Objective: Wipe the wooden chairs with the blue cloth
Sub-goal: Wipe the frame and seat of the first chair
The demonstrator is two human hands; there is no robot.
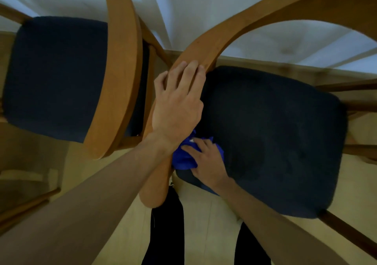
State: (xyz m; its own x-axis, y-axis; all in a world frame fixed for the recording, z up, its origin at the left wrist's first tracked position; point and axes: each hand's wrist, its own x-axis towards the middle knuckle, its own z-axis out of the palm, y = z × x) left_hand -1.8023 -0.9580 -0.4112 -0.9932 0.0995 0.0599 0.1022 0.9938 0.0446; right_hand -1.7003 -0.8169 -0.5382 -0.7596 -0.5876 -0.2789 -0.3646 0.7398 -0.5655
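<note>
L hand [179,103] flat on the curved wooden backrest [206,48] of the right chair, fingers straight toward 12, not gripping. R hand [206,162] at 6 from it, fingers curled into the blue cloth [183,158], pressing it where backrest meets dark seat [275,134]. 2nd chair [114,81] at 9.

A pale yellowish wooden floor [204,224] carries two curved-backed wooden chairs with dark blue cushioned seats, one at left [120,60], one at right [275,132], standing close together.
</note>
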